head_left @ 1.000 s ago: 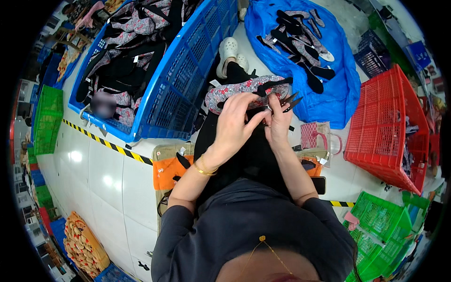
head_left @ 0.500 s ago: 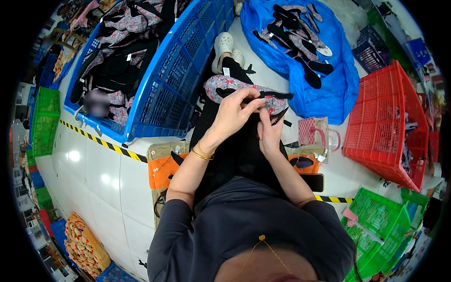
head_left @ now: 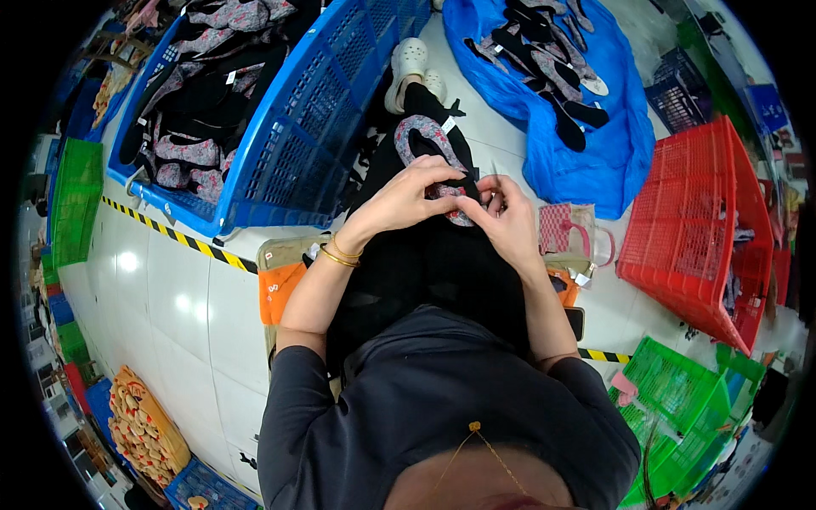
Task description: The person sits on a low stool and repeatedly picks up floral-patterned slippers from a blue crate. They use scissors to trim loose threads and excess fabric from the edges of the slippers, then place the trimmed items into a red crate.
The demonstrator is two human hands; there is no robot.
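A long, rounded grey floral fabric piece (head_left: 414,136) with black trim and a small white tag lies over my black-clothed legs. My left hand (head_left: 410,197) grips its near end, thumb and fingertips closed on the fabric. My right hand (head_left: 508,219) meets it there, its thumb against the same end and its fingers curled. A thin, greyish pointed thing shows by the right fingertips; I cannot make out what it is. The fingers hide much of the piece's near end.
A blue crate (head_left: 280,127) full of similar floral and black pieces stands at left. More pieces lie on a blue plastic sheet (head_left: 586,174) at far right. A red crate (head_left: 671,229), green crates (head_left: 671,382) and a pink checked bag (head_left: 557,229) are at right.
The floral piece has turned from lying crosswise to pointing away from me. Both hands have shifted, and the right hand has come up with its thumb on the piece's near end.
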